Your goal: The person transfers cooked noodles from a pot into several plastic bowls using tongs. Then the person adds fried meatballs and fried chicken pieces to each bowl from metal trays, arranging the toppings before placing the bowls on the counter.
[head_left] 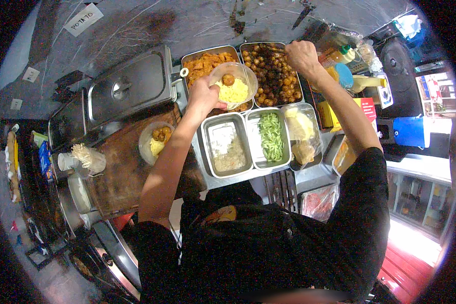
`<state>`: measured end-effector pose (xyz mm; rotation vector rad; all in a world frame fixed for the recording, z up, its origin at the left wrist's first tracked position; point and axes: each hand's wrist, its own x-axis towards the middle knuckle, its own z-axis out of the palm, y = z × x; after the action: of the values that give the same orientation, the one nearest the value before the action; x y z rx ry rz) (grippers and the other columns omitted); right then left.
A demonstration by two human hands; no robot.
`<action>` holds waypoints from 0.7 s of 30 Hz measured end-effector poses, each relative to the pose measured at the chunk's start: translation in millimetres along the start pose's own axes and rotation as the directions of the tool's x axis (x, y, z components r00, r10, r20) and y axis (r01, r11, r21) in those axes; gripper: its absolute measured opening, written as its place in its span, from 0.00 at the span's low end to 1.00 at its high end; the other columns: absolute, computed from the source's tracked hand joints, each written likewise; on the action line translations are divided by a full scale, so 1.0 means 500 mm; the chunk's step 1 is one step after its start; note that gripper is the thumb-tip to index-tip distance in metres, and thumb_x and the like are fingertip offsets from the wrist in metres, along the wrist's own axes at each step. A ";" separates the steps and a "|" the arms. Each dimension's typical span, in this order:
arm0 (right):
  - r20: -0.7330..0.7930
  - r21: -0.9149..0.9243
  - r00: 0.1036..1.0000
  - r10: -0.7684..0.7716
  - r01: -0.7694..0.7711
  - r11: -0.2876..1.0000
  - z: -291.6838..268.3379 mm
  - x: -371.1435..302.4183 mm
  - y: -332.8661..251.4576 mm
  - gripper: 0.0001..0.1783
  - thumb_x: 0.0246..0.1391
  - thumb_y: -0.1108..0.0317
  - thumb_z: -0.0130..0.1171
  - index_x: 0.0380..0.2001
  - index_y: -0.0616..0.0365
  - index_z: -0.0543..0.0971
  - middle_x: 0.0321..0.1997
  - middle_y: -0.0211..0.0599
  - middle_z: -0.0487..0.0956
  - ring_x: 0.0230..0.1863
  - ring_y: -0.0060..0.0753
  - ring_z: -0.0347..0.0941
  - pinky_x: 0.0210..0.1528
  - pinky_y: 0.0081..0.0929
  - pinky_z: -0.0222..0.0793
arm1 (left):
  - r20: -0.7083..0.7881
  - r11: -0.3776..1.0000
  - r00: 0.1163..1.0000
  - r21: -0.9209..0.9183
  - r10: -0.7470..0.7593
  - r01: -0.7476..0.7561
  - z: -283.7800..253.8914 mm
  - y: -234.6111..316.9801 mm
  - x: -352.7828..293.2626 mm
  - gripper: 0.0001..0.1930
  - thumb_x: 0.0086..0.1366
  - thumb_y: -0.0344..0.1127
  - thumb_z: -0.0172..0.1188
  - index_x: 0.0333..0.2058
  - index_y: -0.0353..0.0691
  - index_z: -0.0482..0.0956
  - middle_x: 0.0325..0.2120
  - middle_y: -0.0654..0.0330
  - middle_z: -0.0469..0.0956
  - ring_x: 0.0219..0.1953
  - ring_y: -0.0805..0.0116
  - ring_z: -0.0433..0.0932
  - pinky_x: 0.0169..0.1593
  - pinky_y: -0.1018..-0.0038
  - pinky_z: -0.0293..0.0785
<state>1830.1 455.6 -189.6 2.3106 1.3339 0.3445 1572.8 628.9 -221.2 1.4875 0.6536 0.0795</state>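
My left hand point(204, 97) is closed on the rim of a clear plastic bowl point(252, 81), tilted a little over the food pans. Inside it are a yellow grain-like food point(233, 92) and one brown ball point(228, 79). My right hand point(303, 57) is closed in a fist at the far right corner of a metal pan of glossy brown balls point(281, 90). What its fingers hold, if anything, I cannot make out. Behind the bowl stands a pan of orange chunks point(207, 62). A second clear bowl point(146, 147), with yellow food and brown balls, sits left of my left forearm.
Nearer me are a pan of pale shreds point(231, 152), a pan of sliced green vegetable point(271, 138) and a plastic-wrapped pale food point(300, 126). A lidded steel pan point(129, 86), a wooden board point(121, 190) and a cup of sticks point(93, 161) lie left. Squeeze bottles point(366, 82) stand right.
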 end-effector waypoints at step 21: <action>-0.047 0.184 0.981 -0.190 0.195 0.963 -0.277 -0.191 -0.006 0.18 0.45 0.59 0.67 0.41 0.47 0.83 0.27 0.40 0.81 0.30 0.43 0.79 0.32 0.38 0.74 | -0.028 0.999 0.999 -0.016 0.037 -0.038 0.009 -0.020 0.023 0.19 0.62 0.25 0.45 0.49 0.17 0.69 0.32 0.41 0.80 0.25 0.50 0.84 0.25 0.69 0.81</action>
<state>1720.9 409.5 -70.0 2.3058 1.6541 0.1977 1580.9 628.7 -234.6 1.4851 0.6456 0.1340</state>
